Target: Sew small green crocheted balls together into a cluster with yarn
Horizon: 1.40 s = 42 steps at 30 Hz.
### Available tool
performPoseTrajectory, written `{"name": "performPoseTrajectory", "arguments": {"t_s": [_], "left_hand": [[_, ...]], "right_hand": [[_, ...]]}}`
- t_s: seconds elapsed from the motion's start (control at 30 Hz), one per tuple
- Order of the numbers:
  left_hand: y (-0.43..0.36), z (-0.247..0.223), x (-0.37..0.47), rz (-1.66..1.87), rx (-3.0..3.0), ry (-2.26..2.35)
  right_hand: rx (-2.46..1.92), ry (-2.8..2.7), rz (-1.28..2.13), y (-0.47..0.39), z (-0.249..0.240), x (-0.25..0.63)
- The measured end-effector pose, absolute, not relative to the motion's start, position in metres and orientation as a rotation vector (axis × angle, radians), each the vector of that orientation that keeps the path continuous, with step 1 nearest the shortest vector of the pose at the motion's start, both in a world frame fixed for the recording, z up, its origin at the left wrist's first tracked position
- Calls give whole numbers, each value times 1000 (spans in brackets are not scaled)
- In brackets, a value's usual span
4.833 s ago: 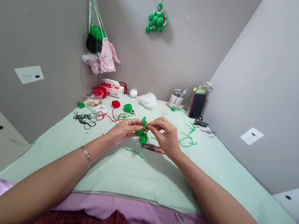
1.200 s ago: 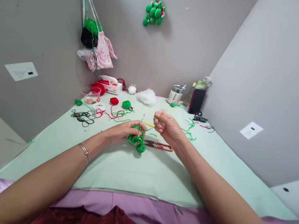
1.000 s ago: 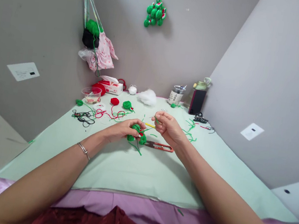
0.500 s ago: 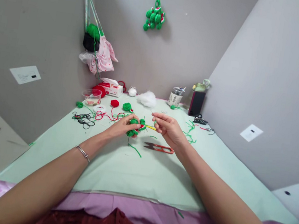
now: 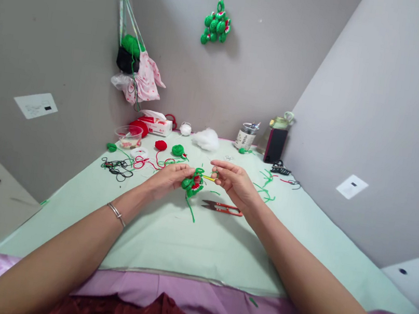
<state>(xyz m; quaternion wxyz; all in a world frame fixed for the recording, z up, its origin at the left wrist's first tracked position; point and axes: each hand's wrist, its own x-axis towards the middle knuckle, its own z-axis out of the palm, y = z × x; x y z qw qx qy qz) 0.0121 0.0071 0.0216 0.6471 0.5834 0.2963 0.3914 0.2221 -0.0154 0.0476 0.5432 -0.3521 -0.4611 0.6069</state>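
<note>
Between the thumb and fingers of my left hand point(image 5: 172, 179) is a small green crocheted piece point(image 5: 187, 183) with red and white parts and a ring on top. A green yarn tail point(image 5: 190, 209) hangs from its underside. My right hand point(image 5: 231, 180) is just to the right of it, thumb and fingers pinched together. Whatever lies in that pinch is too small to make out. A slim yellow tool point(image 5: 209, 178) shows between the hands, partly hidden. Orange-handled thread snips point(image 5: 222, 208) lie on the table below my right hand.
Behind the hands are a red yarn ball point(image 5: 161, 145), a green yarn ball point(image 5: 178, 150) and white stuffing point(image 5: 206, 139). Tangled black cord point(image 5: 117, 166) lies at left, green yarn scraps point(image 5: 265, 192) at right. A pen tin point(image 5: 246, 137) and a phone point(image 5: 275, 146) stand at the back right.
The crocheted piece has turned in my left hand, so its ring and red part show more. My left fingers have shifted to its left side. My right hand has barely moved.
</note>
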Motion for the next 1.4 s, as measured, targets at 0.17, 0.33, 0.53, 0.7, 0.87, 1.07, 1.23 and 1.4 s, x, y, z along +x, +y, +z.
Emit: {"name": "performPoseTrajectory", "arguments": {"t_s": [0.17,0.33,0.53,0.7,0.87,1.07,1.23,1.4], "left_hand": [[13,12,15,1005,1373,786],[15,11,16,1041,1369,844],[15,12,15,1060,1462,827],[12,15,18,982,1474,770],[6,13,23,908,1395,727],[10,9,23,995,1316,719],[15,7,21,1062,1305,712],[15,8,20,1044,1265,684]], "right_hand": [[-837,-1071,1435,-15,48,221],[-824,-1124,1425,-15,45,220],[-819,-1323,1387,-18,39,215],[-905,-1491,1153,-23,40,210],[-980,-1644,994,-22,33,208],[-986,-1564,918,-19,30,207],[-938,-1523,993,-18,30,207],[-943,-1452,1008,-15,32,208]]}}
